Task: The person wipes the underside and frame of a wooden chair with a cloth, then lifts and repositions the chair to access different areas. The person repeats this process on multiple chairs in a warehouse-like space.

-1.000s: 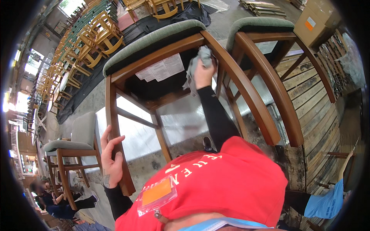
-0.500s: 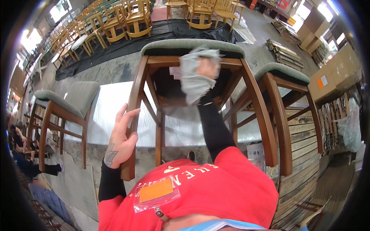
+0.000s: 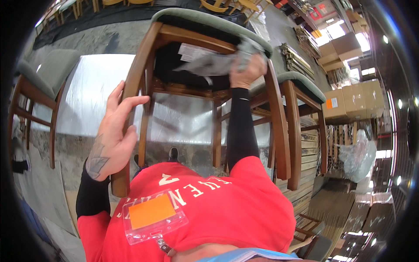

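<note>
A wooden chair [image 3: 196, 39] with a grey-green padded seat stands tipped before me, its dark underside and legs facing me. My left hand [image 3: 114, 131] rests against the chair's left leg, fingers spread and thumb apart. In my right hand [image 3: 248, 72] is a grey cloth [image 3: 216, 63], pressed to the frame near the right end of the seat's edge. The cloth hangs leftward across the underside and is smeared by motion. A white label [image 3: 192, 52] shows on the dark underside, partly behind the cloth.
Another padded chair [image 3: 301, 94] stands close at the right, and one more chair [image 3: 48, 83] at the left. A low surface under shiny wrapping [image 3: 100, 91] lies behind. Cardboard boxes [image 3: 355, 102] and slatted wood stacks [image 3: 297, 61] are at the right.
My right hand has moved with the cloth to the right along the seat's frame. My left hand stays at the left leg. The view has turned toward the right.
</note>
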`<state>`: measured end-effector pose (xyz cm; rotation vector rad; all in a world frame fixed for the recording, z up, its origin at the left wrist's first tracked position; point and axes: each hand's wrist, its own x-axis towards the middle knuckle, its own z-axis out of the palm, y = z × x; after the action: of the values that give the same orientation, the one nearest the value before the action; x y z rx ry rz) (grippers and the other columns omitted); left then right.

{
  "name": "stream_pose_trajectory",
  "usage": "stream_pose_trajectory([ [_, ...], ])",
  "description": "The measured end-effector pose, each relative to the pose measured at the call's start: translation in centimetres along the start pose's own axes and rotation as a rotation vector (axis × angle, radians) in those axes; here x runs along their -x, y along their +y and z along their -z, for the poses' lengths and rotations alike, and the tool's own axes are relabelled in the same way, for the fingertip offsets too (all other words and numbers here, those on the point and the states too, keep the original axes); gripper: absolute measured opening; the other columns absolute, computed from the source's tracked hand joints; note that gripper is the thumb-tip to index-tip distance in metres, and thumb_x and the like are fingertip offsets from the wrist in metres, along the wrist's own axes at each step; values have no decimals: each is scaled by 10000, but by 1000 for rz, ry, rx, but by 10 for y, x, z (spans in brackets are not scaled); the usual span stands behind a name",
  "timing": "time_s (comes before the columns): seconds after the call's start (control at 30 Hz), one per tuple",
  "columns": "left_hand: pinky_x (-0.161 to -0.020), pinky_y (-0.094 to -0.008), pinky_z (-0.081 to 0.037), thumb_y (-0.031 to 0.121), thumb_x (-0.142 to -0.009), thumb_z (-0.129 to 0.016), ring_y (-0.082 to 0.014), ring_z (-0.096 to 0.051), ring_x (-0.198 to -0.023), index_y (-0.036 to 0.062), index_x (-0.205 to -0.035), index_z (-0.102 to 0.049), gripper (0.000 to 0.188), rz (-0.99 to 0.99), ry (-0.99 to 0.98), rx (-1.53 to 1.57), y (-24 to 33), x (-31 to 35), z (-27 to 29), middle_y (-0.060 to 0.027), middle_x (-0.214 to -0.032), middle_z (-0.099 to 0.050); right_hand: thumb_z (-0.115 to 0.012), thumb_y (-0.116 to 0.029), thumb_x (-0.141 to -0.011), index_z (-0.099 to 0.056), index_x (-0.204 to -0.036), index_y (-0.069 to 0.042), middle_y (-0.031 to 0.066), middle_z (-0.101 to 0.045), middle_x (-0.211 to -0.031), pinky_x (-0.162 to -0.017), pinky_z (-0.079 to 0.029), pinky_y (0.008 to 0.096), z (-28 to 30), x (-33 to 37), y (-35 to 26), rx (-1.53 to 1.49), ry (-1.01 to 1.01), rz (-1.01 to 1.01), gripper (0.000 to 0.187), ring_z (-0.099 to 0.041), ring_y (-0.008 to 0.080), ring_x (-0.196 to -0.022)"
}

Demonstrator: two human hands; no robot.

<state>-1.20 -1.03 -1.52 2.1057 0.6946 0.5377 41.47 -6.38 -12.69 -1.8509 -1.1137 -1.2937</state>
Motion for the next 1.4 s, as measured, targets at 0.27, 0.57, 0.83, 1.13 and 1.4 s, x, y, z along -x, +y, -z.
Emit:
stream_pose_trajectory([
  [0.27,-1156,-405,-308,-55,-773,-492,-345,-288,-1506,87,-1439,-472,681,29,31,-34,-2,-3,3,-193,-1595,-303,-670,-358,-863,-655,-899,-11,192,-624,-909,-874,-362,530,-61,-20,-154,-454,8,-51,349,-549,405,-946],
  [0.57,-1203,-495,-237,328,-965,-502,-301,-367,-1457,5,-1519,-325,665,-131,814,132,-24,0,10,-168,-1555,-405,-702,-443,-686,-751,-747,-112,115,-680,-690,-660,-516,434,49,-53,-262,-1157,-663,488,340,-670,310,-671],
  [0.83,-1210,-518,-193,419,-1019,-390,-363,-369,-1455,-49,-1463,-374,646,-209,828,243,16,18,22,-272,-1523,-419,-478,-763,-865,-781,-847,-101,159,-731,-781,-723,-563,452,-9,-70,-254,-901,-791,576,728,-720,348,-798],
  [1.13,-1218,-526,-186,762,-961,-284,-366,-261,-1503,-8,-1538,-298,962,13,604,180,7,24,1,-239,-1601,-296,-678,-434,-744,-710,-778,-112,60,-685,-882,-938,-412,499,84,-23,-287,-1744,-375,472,325,-639,265,-909],
  [1.4,-1196,-544,-243,664,-971,-437,-429,-340,-1454,-42,-1462,-389,861,-208,672,95,21,3,-2,-303,-1538,-371,-764,-273,-771,-566,-1235,-21,149,-569,-1196,-1084,-382,452,6,44,-257,-1301,-30,-329,564,-544,333,-1170],
])
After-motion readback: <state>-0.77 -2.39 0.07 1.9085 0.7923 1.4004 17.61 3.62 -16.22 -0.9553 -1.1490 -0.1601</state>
